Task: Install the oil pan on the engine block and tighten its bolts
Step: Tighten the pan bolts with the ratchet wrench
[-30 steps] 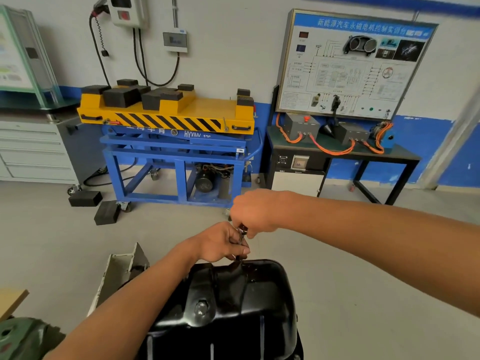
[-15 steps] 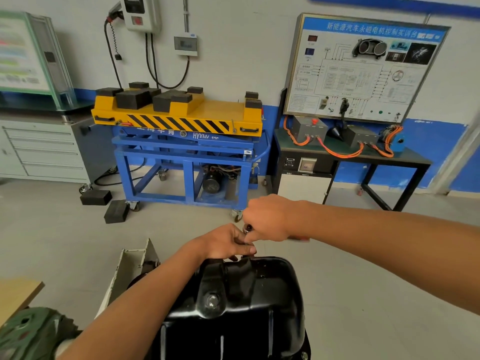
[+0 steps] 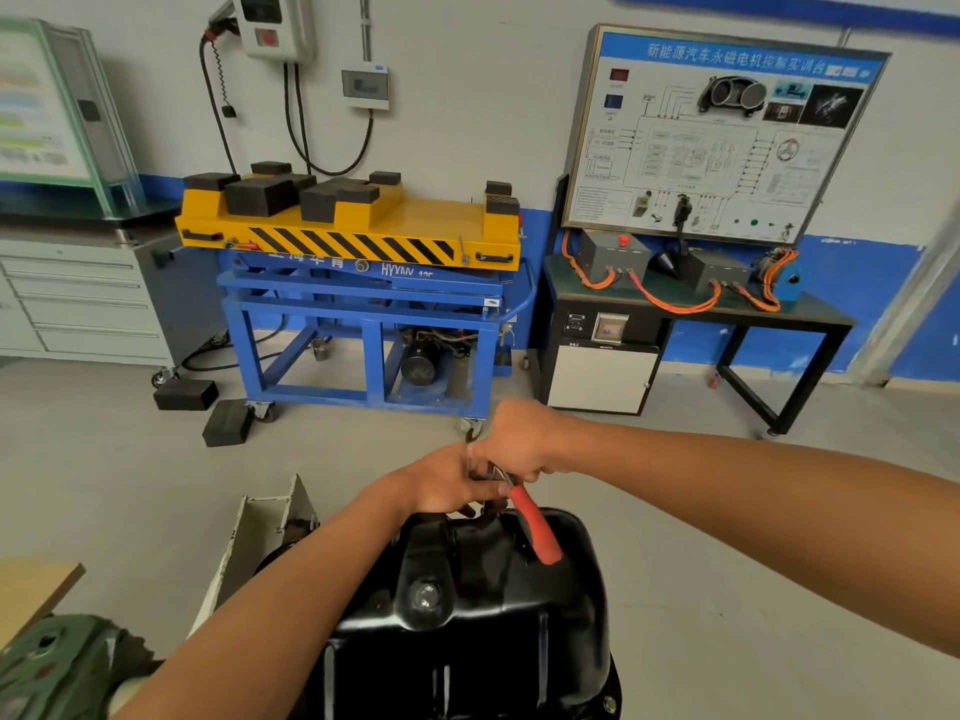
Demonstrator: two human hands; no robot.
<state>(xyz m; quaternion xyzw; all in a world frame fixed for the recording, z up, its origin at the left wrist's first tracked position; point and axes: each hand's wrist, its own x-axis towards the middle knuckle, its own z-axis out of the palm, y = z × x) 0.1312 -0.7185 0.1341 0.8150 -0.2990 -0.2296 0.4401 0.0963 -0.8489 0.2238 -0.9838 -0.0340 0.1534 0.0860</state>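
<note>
The black oil pan (image 3: 498, 605) sits bottom-up in front of me, its drain plug (image 3: 425, 597) facing up. Both hands meet over its far edge. My right hand (image 3: 519, 441) grips the head end of a ratchet wrench whose red handle (image 3: 535, 522) slants down over the pan. My left hand (image 3: 449, 483) curls its fingers around the tool's lower end at the pan's far rim. The bolt and the socket are hidden under the fingers. A flange bolt (image 3: 610, 705) shows at the pan's near right corner.
A white metal bracket (image 3: 260, 527) stands left of the pan. A wooden corner (image 3: 36, 589) and a green part (image 3: 57, 667) lie at the lower left. Across the grey floor stand a blue-and-yellow lift cart (image 3: 363, 262), a training board bench (image 3: 701, 314) and a grey drawer cabinet (image 3: 78, 298).
The wrench's red handle has swung into view from behind my right hand and now points toward me over the pan. Both hands stay at the far rim.
</note>
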